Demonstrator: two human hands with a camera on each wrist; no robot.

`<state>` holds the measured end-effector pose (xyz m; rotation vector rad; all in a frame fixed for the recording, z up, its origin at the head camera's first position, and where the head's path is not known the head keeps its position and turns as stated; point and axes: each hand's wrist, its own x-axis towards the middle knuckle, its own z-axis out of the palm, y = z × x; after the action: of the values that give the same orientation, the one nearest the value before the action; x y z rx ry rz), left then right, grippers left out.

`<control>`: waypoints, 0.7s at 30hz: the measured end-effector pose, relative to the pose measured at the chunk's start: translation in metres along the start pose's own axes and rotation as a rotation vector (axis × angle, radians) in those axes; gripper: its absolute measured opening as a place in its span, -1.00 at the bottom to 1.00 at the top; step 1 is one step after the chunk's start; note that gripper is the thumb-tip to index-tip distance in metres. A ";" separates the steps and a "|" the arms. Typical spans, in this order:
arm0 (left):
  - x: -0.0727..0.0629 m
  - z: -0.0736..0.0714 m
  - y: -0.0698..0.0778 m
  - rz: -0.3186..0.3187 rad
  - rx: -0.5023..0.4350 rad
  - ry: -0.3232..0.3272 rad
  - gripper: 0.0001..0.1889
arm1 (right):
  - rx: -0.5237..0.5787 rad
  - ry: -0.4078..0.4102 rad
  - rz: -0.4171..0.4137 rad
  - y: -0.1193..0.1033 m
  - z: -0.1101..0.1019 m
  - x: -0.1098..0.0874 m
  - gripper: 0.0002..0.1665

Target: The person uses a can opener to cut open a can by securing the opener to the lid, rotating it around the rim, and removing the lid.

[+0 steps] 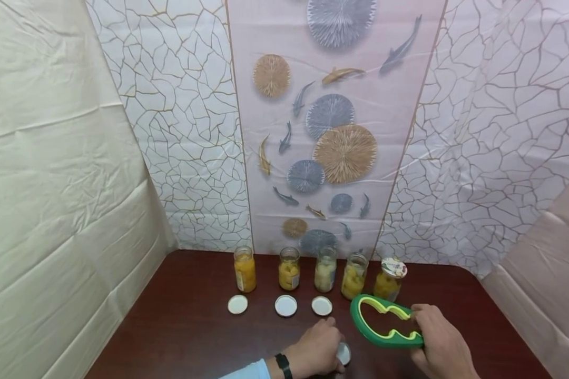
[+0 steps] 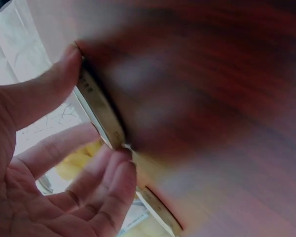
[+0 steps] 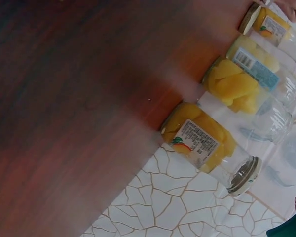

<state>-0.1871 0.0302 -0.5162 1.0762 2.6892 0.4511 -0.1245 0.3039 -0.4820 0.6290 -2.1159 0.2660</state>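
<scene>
Just over the dark tabletop, my left hand pinches a round jar lid by its edge. In the left wrist view the thumb is at one side of that lid and the fingertips at the other. To the right, my right hand grips the end of a green jar opener with a scalloped, yellow-green inner edge. A corner of the opener shows in the right wrist view. Nearest the opener stand an uncovered fruit jar and a jar with its printed lid on.
More uncovered jars stand in the back row: one with orange fruit, one with yellow fruit, one with pale fruit. Before them lie three lids, left, middle and right. A patterned cloth hangs behind the table.
</scene>
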 end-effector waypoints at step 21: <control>0.074 0.001 0.008 -0.075 0.035 0.115 -0.59 | -0.033 -0.099 0.109 -0.016 -0.006 -0.016 -0.51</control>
<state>-0.2343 0.0882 -0.5199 0.9829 2.8367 0.4672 -0.1045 0.2981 -0.4922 0.5175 -2.2492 0.2642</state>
